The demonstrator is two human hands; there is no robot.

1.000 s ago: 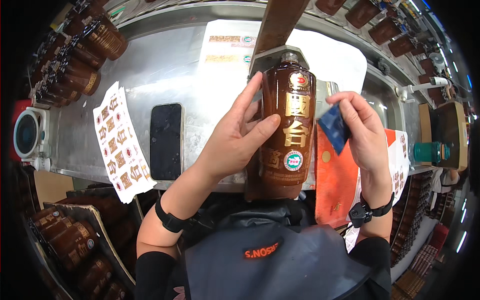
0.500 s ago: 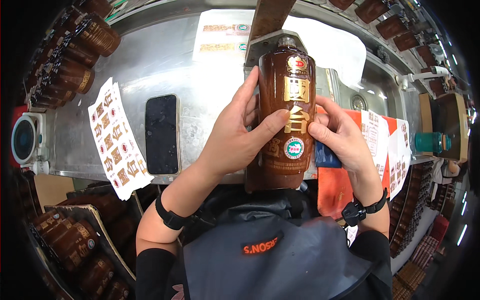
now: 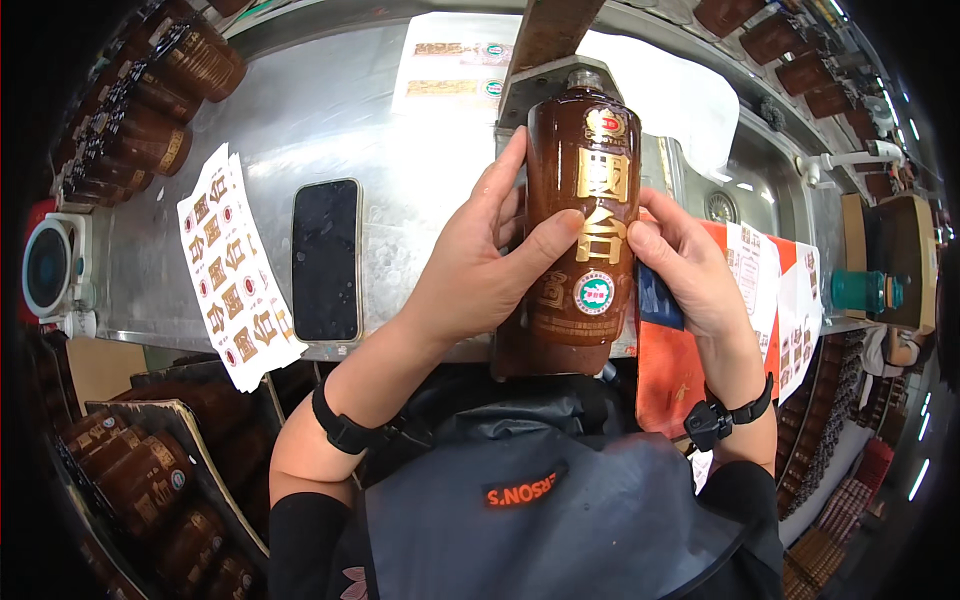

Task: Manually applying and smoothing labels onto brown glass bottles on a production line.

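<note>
My left fingers (image 3: 548,242) and right fingers (image 3: 655,248) grip the brown liquor bottle (image 3: 610,270) from both sides, probably so it can't roll; it lies face up on a brown rest (image 3: 545,362), neck towards the metal bracket (image 3: 517,106).

Bright white light overall. Table (image 3: 385,130) glares, centre left; paper (image 3: 690,95) washed out, top centre. Bottle (image 3: 600,190) has glossy highlights, centre. Lamps (image 3: 918,481) streak at right edge. Lower left dim. Fisheye bends edges; corners black.
</note>
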